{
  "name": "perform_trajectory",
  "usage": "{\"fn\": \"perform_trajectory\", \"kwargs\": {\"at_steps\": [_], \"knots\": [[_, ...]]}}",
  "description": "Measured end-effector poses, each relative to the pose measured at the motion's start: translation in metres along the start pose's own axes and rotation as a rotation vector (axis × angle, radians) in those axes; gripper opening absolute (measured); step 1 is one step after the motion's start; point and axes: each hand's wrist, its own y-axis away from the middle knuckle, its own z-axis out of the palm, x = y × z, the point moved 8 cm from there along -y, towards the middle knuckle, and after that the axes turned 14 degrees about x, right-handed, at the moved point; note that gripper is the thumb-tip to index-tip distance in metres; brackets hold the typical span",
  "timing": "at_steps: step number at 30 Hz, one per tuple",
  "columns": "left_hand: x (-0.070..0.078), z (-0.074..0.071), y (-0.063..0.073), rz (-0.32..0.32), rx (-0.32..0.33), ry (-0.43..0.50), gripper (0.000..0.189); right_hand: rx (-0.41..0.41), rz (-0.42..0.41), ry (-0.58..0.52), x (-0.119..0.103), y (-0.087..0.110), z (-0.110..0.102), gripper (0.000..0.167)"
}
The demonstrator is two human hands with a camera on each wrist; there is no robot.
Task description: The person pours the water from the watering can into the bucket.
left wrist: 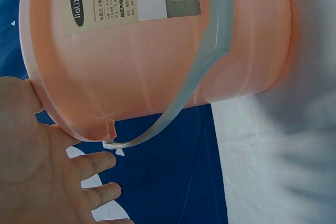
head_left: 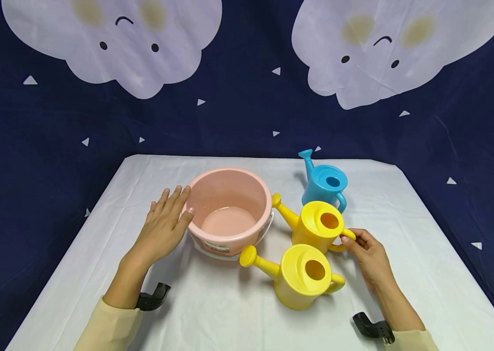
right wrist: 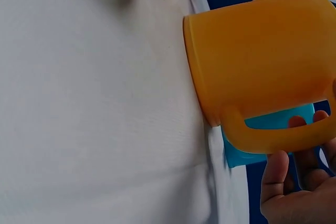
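A pink bucket (head_left: pixel 229 187) stands upright on the white-covered table, its pale handle (left wrist: pixel 202 61) hanging down along its side. My left hand (head_left: pixel 161 234) lies against the bucket's left rim with fingers stretched out; the thumb reaches the rim's near side. To the right, my right hand (head_left: pixel 370 261) holds the handle of the middle yellow watering can (head_left: pixel 310 236). In the right wrist view the thumb is at the outside of that handle (right wrist: pixel 283 139), with fingertips showing behind it. The can's spout points left, its rose right by the bucket's rim.
Another yellow watering can (head_left: pixel 297 287) stands nearer to me, spout pointing left toward the bucket. Behind the middle can is a blue watering can (head_left: pixel 323 187). The white tablecloth (head_left: pixel 212 321) ends at a dark blue curtain (head_left: pixel 247 122) with clouds at the back.
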Motion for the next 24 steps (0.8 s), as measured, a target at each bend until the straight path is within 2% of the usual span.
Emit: {"fn": "perform_trajectory", "kwargs": {"at_steps": [4,16,19,24], "knots": [[0.0,0.0,0.0,0.0,-0.003,0.002,0.06,0.002,-0.015,0.004,-0.003,-0.002,-0.002,0.016],[0.001,0.0,0.0,0.0,-0.005,0.014,0.059,0.044,-0.005,-0.087,-0.014,-0.017,-0.013,0.028],[0.001,0.0,0.0,-0.001,-0.009,0.013,0.059,0.041,-0.011,-0.107,-0.016,-0.022,-0.014,0.022],[0.001,0.0,0.0,0.0,-0.012,0.008,0.059,0.046,-0.008,-0.109,-0.02,-0.03,-0.014,0.026]]}}
